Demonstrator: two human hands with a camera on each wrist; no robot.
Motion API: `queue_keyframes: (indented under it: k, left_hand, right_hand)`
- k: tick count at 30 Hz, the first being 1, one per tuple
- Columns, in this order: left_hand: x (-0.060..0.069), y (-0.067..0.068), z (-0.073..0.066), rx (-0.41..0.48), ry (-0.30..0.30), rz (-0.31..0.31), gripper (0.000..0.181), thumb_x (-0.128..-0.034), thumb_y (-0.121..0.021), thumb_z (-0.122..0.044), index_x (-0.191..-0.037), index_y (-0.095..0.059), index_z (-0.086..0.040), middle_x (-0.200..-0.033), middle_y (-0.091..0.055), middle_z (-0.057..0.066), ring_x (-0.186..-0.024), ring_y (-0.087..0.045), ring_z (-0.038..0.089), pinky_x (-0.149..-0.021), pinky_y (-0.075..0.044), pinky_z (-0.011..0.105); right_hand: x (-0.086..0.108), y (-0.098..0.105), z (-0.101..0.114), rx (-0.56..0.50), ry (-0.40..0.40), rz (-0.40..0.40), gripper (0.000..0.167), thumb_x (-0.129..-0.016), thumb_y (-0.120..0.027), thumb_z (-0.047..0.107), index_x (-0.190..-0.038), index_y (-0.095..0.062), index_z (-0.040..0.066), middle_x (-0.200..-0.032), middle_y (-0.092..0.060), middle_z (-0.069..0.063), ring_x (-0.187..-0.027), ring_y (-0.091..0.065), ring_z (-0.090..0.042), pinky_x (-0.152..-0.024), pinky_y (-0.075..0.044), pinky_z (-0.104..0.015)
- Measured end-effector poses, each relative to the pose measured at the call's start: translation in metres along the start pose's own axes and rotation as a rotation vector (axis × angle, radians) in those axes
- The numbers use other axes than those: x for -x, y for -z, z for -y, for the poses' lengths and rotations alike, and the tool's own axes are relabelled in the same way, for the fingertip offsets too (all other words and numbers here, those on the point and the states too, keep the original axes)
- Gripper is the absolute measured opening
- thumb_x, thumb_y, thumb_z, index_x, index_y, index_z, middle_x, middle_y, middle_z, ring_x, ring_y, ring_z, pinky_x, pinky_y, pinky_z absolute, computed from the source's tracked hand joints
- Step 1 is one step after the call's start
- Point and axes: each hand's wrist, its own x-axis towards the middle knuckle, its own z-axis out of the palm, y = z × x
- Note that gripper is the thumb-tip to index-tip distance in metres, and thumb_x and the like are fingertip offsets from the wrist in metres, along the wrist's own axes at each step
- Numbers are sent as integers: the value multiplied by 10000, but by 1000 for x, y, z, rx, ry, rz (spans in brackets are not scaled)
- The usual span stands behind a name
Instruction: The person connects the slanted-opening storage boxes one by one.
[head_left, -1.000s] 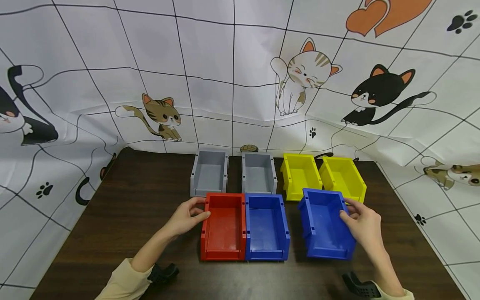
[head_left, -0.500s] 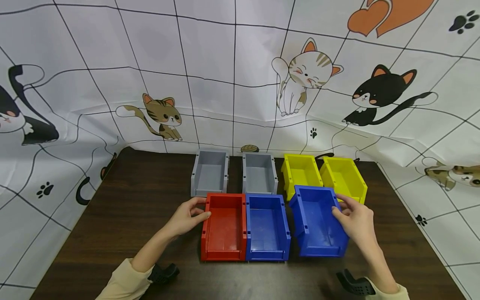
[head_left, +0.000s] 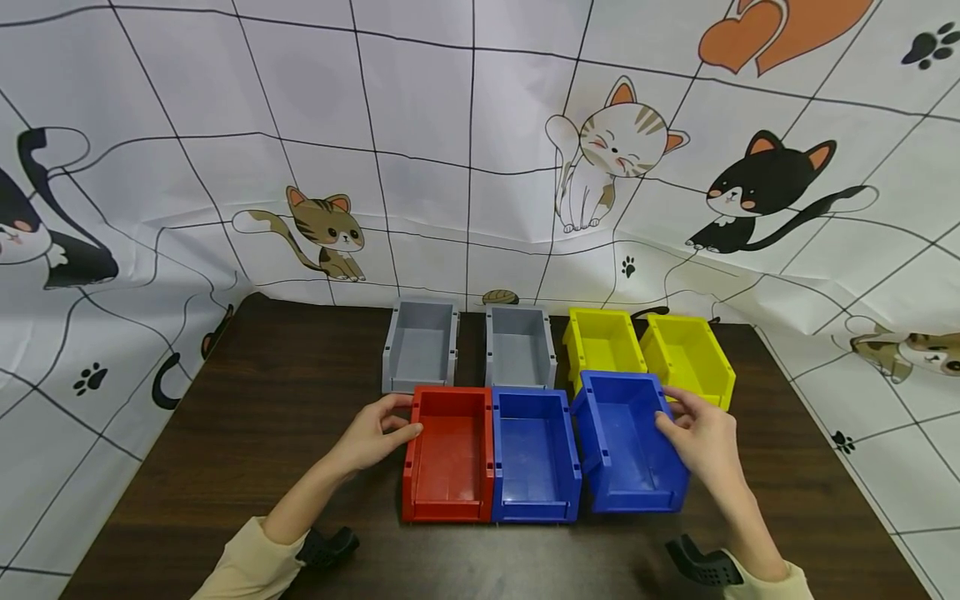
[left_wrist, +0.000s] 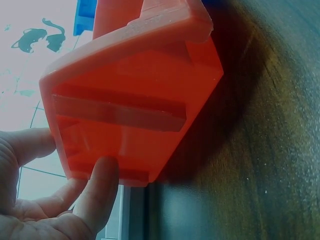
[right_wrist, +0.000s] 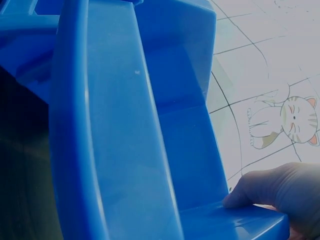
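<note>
My left hand (head_left: pixel 372 435) grips the back left corner of a red bin (head_left: pixel 452 454), thumb on its side, also plain in the left wrist view. Against the red bin's right side stands a blue bin (head_left: pixel 532 457). My right hand (head_left: pixel 705 437) pinches the back right edge of another blue bin (head_left: pixel 633 446), which is tilted slightly and sits close to the first blue bin's right side; whether they touch I cannot tell. In the right wrist view the thumb (right_wrist: pixel 260 187) lies on the held blue bin's rim.
Behind stand two grey bins (head_left: pixel 422 346) with a gap between them, and two yellow bins (head_left: pixel 686 358) at the back right. The dark wooden table (head_left: pixel 247 400) ends at a white sheet (head_left: pixel 420 100) printed with cats.
My right hand has moved left with the blue bin, bringing it from a wide gap to close beside the other blue bin. The left hand and the red bin have stayed in place.
</note>
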Motion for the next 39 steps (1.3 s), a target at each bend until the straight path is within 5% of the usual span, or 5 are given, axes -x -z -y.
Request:
queue_keyframes:
  k: [22,26,30,34,39]
  left_hand:
    - [1,0,-2,9,32,-18,467,-909,-614,-116,-1283,-442,105,-1025,-661,219,-913,-635,270,-782,-477,353]
    - [1,0,-2,12,33,-17,471,-908,-616,-118,-1285,-441,104,-1033,-658,224,-917,-634,271,-782,-477,351]
    - [1,-1,-1,16,25,-14,469,-907,-615,-115,-1283,-441,106,-1054,-647,241,-918,-633,273,-779,-476,350]
    - [1,-1,-1,16,27,-15,467,-908,-615,-115,-1282,-442,105,-1052,-648,239,-918,-633,270,-778,-474,348]
    - [1,-1,-1,20,31,-14,466,-909,-613,-116,-1283,-442,103,-1046,-650,241,-922,-631,271,-776,-472,345]
  right_hand:
    - [-2,-6,0,29,-27,48,316,-852,-664,86,-1102,-623,-103,-832,-669,-231,-568,-564,-183,-515,-474,-244]
    - [-1,-9,3,99,38,-22,376,-873,-661,191,-1135,-614,-74,-904,-669,-241,-654,-615,-286,-550,-502,-355]
    - [0,-14,7,129,213,-33,498,-849,-689,253,-1243,-558,-22,-1189,-578,-264,-1040,-545,-424,-824,-440,-573]
    - [0,-20,11,129,411,121,608,-851,-674,338,-1377,-468,113,-1431,-381,-207,-1299,-304,-431,-979,-191,-690]
    - [0,-26,17,152,466,284,632,-879,-614,426,-1441,-381,256,-1507,-279,-146,-1374,-177,-400,-956,-34,-753]
